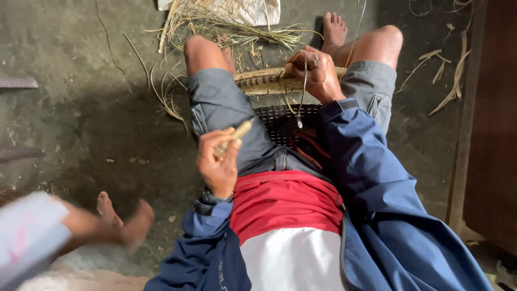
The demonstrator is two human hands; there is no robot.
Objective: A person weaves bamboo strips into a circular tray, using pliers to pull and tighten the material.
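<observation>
My right hand [312, 71] grips the bound rim of a woven basket [264, 81] that rests between my knees, with a thin strip looping down from the fingers. My left hand [218, 161] is raised over my left thigh and closed on a short wooden-handled tool [237, 133], its pale handle pointing up and to the right. The dark woven basket body [280, 121] shows in my lap between grey shorts. I wear a blue jacket with a watch at the left wrist.
Loose dry fibre strips [231, 27] lie on the concrete floor beyond my knees, with more scraps [447, 81] at right. Another person's blurred hand and sleeve [64, 229] reach in at lower left beside a bare foot [106, 210]. A dark wooden panel [493, 124] stands along the right.
</observation>
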